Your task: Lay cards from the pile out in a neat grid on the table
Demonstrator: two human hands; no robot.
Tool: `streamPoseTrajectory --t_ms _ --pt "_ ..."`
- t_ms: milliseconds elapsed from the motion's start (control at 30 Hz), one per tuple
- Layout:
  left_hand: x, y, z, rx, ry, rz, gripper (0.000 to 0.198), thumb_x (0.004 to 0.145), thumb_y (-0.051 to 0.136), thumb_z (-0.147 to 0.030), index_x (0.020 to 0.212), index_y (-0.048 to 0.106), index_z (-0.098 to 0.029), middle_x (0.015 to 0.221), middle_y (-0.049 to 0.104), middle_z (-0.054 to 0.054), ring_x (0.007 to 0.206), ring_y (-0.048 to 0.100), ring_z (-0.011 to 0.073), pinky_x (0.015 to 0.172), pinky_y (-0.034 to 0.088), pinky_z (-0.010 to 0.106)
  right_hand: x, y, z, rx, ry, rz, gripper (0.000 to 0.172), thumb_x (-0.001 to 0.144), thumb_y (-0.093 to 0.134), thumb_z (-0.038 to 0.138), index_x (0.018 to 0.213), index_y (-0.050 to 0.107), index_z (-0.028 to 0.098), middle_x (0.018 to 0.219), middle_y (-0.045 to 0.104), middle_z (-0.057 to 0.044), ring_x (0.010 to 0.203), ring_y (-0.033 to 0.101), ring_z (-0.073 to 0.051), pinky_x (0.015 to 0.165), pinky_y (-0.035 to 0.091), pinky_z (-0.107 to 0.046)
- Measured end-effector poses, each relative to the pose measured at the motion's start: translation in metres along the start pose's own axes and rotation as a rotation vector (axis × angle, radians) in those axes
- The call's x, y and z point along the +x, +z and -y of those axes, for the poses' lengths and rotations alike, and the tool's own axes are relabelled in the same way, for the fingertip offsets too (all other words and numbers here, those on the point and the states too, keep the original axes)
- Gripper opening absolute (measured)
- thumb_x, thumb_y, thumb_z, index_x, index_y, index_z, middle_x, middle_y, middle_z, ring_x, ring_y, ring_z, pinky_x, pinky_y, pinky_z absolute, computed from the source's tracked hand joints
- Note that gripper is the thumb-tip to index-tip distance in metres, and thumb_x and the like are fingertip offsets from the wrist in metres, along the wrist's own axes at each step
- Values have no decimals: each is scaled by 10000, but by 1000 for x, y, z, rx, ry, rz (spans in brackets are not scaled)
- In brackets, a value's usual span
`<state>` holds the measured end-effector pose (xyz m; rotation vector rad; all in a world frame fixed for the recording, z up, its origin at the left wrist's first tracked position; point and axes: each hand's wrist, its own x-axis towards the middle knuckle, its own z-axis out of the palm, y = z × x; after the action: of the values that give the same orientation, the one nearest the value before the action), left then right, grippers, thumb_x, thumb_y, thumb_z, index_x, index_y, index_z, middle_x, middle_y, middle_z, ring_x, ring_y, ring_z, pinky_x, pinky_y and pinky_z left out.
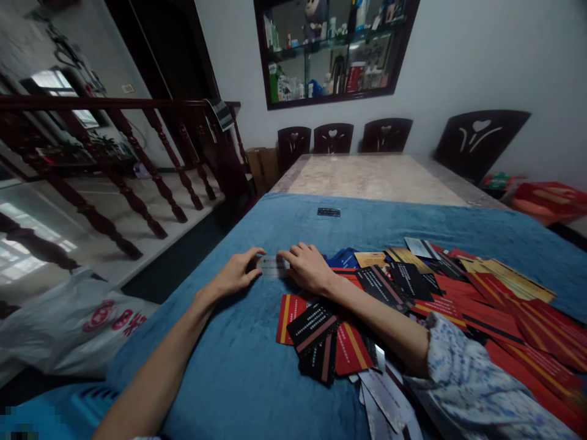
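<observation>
A silver-grey card with a line of small dark print lies level between my hands, at or just above the blue cloth. My left hand has its thumb and forefinger curled round the card's left end. On the right end, the fingers of my right hand are bent over it, and they hide that part. Right beside my right hand and under its forearm spreads a loose heap of cards: black ones, red ones, gold ones, a few blue ones and whitish ones.
A single black card lies farther off on the blue cloth. Beyond the cloth shows the bare tabletop, with dark chairs behind. A white plastic bag and a wooden railing are on the left.
</observation>
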<state>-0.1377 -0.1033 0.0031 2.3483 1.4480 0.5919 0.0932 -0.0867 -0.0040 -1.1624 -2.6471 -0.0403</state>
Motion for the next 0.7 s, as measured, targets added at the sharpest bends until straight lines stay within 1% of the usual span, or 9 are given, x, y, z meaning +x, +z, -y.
streamPoseTrajectory --t_ms 67,200,333,467,700 --pt "0 0 -1 -7 4 5 348 822 567 -194 1169 544 -183 851 658 15 746 609 157 732 480 291 -1 0 0 12 -8 7 374 933 529 262 1302 549 208 1111 616 -119 1056 487 -263 809 345 -357" --pt "-1 0 -3 -24 13 31 320 820 567 -185 1137 520 -190 934 662 32 813 629 169 772 493 305 -3 -1 0 44 -33 2 396 941 516 351 1298 544 182 1116 594 -131 1039 475 -268 810 344 -372" --pt "-2 -1 -5 12 18 51 323 814 583 -205 1130 524 -180 984 652 53 842 615 177 803 491 325 -3 -3 -1 51 -44 17 415 909 542 338 1291 546 176 1113 584 -136 1037 465 -273 810 345 -379" --pt "-2 -1 -7 16 13 61 369 781 597 -204 1145 543 -177 1010 653 60 840 601 177 799 495 325 -3 -5 -1 38 -42 46 471 859 598 343 1293 543 168 1137 573 -141 1062 457 -286 808 347 -383" --pt "-2 -2 -5 -2 -10 71 481 739 629 -206 1210 547 -151 1114 650 88 914 609 198 852 506 345 -1 -5 -4 3 -62 56 453 862 579 383 1254 562 156 1135 583 -147 1067 464 -294 814 351 -392"
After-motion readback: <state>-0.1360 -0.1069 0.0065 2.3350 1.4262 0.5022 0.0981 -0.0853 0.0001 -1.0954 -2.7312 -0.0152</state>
